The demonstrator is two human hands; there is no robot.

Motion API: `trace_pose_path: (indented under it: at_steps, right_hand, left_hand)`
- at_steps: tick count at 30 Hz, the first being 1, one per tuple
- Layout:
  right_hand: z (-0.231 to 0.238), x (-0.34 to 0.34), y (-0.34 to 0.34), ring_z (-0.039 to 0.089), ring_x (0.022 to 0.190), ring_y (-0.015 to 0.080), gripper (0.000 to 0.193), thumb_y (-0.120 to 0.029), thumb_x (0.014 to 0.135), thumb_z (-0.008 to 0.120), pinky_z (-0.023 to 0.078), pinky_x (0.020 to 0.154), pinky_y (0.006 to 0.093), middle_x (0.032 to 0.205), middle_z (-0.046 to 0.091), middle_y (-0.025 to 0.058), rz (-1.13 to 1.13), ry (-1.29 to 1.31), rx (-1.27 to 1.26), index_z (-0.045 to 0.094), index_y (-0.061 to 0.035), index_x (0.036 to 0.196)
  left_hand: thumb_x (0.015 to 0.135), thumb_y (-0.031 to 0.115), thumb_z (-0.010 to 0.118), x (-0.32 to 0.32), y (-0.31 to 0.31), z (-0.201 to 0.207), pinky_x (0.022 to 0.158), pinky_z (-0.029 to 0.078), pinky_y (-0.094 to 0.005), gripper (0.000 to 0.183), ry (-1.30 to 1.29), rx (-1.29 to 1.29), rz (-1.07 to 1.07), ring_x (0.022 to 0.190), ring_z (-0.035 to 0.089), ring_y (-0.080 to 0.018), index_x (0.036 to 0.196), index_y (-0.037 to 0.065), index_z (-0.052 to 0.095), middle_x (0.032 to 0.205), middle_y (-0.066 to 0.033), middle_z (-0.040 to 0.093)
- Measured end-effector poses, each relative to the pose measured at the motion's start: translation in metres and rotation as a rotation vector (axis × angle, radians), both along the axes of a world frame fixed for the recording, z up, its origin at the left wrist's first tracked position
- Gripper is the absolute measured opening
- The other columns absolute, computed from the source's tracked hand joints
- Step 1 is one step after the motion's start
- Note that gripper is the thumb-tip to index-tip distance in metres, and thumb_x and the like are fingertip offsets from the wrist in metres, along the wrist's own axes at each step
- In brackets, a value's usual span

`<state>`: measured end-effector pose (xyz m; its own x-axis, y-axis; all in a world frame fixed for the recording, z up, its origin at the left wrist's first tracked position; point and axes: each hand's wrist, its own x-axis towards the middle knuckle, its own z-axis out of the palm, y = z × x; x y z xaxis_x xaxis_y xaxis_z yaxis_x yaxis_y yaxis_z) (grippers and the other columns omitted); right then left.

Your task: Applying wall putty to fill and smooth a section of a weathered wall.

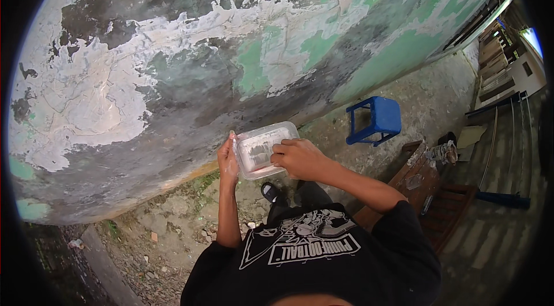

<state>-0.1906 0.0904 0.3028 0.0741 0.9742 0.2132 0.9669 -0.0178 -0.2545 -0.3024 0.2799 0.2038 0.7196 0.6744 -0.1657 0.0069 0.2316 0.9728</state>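
Close to the wall, I hold a shallow clear plastic container with rounded corners. White paste is smeared over its inside, with a bare greyish patch in the middle. My left hand grips its left end, thumb up along the rim, and has white smears on the skin. Over the container's right part, my right hand is closed, with its fingers curled down inside. A thin reddish edge shows below those fingertips; what they pinch is hidden. The wall ahead carries patchy white filler over grey and peeling green paint.
A blue plastic stool stands to the right by the wall. Nearer on the right is a brown wooden bench with a crumpled cloth and small items on it. Rubble and stones cover the ground at lower left.
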Motion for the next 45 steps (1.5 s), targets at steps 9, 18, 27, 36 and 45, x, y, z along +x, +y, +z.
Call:
trace_pose_path:
  at_steps: [9, 18, 27, 36, 45]
  right_hand:
    - [0.009, -0.013, -0.032, 0.061, 0.085, 0.0257, 0.013, -0.006, 0.071, 0.065, 0.052, 0.07, 0.0389, 0.087, 0.057, 0.0048, -0.006, 0.079, 0.009, 0.062, -0.0073, 0.084]
    - [0.004, -0.028, -0.081, 0.061, 0.085, 0.0241, 0.015, -0.004, 0.069, 0.065, 0.052, 0.068, 0.0371, 0.085, 0.055, 0.0042, -0.103, 0.167, 0.114, 0.062, -0.0077, 0.083]
    - [-0.008, -0.035, -0.123, 0.061, 0.08, 0.0249, 0.009, -0.007, 0.076, 0.066, 0.051, 0.065, 0.0385, 0.083, 0.057, 0.0057, -0.192, 0.241, 0.239, 0.066, -0.0081, 0.085]
    - [-0.006, -0.028, -0.127, 0.051, 0.06, 0.0264, 0.013, -0.007, 0.084, 0.066, 0.042, 0.054, 0.0347, 0.076, 0.052, 0.0118, -0.324, 0.725, 0.491, 0.062, 0.0047, 0.085]
    - [-0.002, -0.033, -0.101, 0.049, 0.061, 0.02, 0.016, -0.006, 0.084, 0.069, 0.041, 0.055, 0.0321, 0.077, 0.053, 0.0111, -0.411, 0.831, 0.635, 0.06, 0.0066, 0.086]
  left_hand:
    - [0.101, 0.042, 0.048, -0.02, -0.036, 0.015, 0.061, 0.044, -0.023, 0.045, -0.026, 0.052, -0.021, 0.068, 0.051, -0.0048, 0.09, 0.002, 0.067, 0.077, 0.0029, 0.062]
    - [0.102, 0.04, 0.046, -0.04, -0.085, 0.004, 0.061, 0.043, -0.023, 0.046, 0.04, 0.154, 0.048, 0.069, 0.049, -0.004, 0.092, 0.001, 0.067, 0.078, 0.0026, 0.061]
    - [0.102, 0.04, 0.046, -0.038, -0.125, 0.009, 0.062, 0.043, -0.0226, 0.045, 0.009, 0.113, 0.077, 0.069, 0.05, -0.0044, 0.089, 0.002, 0.065, 0.078, 0.0028, 0.061]
    - [0.101, 0.04, 0.048, -0.026, -0.102, 0.005, 0.061, 0.044, -0.0229, 0.041, -0.022, 0.017, 0.063, 0.067, 0.051, -0.0047, 0.088, 0.006, 0.065, 0.078, 0.0031, 0.061]
    - [0.1, 0.041, 0.05, -0.009, -0.073, 0.012, 0.061, 0.045, -0.0237, 0.04, -0.019, -0.014, -0.016, 0.068, 0.052, -0.0051, 0.089, 0.006, 0.065, 0.079, 0.0034, 0.061]
